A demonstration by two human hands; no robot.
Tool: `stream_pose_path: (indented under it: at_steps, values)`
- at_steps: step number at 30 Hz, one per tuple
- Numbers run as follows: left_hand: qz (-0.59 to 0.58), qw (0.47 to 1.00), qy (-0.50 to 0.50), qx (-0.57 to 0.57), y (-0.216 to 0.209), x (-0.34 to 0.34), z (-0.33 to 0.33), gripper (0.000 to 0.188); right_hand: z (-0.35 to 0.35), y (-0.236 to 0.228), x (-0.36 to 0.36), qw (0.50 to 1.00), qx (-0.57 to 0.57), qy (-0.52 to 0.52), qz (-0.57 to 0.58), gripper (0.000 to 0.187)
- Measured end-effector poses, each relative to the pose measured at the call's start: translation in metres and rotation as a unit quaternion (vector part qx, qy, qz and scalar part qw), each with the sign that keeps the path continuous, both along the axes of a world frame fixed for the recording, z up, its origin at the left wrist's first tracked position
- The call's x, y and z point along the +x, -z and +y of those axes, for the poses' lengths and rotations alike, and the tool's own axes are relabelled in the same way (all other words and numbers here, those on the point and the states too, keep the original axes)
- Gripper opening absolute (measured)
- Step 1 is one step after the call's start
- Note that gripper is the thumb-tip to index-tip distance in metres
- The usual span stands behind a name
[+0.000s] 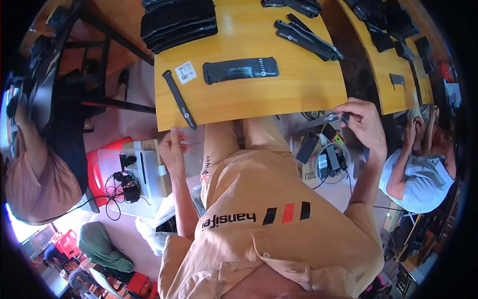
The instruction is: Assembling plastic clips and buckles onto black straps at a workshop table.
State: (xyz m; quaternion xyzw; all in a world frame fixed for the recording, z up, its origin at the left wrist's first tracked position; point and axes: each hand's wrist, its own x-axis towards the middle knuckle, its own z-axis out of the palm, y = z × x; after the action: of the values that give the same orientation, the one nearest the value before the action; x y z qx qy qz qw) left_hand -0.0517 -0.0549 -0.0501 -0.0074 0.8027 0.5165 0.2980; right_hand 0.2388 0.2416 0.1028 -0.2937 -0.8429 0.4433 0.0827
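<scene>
My right hand (362, 124) is closed at the table's right front corner. Between its fingertips is a small dark piece with pale marks (330, 117); its kind cannot be made out. Just below the front left edge is my left hand (172, 148), fingers loosely apart and holding nothing. Nearest to it lies a narrow black strap (179, 99), its printed end sticking over the table edge. A wide black band (240, 70) with white print lies flat in the middle of the yellow table (294, 97). A white label sheet (186, 73) rests between strap and band.
A tall stack of black bands (179, 25) stands at the far left. Several black straps (306, 39) lie in a heap at the far right. Below the table, boxes with cables (331, 157) flank my right side; a clear bin (130, 182) is at my left. People sit on both sides.
</scene>
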Motion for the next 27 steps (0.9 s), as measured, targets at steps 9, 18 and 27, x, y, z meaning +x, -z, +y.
stream_pose_path:
  at_steps: [9,18,27]
  values:
    - [0.1,0.873,0.338,0.336,-0.086,0.061,0.096,0.022,-0.051,0.02,-0.091,0.974,-0.008,-0.17,0.148,0.042]
    - [-0.232,0.843,0.432,0.221,-0.047,-0.01,0.078,0.028,-0.016,0.091,-0.079,0.946,-0.272,0.154,0.089,0.018]
    - [-0.237,0.863,0.428,0.129,-0.031,-0.026,0.083,0.04,-0.005,0.113,-0.089,0.934,-0.284,0.159,0.148,0.018]
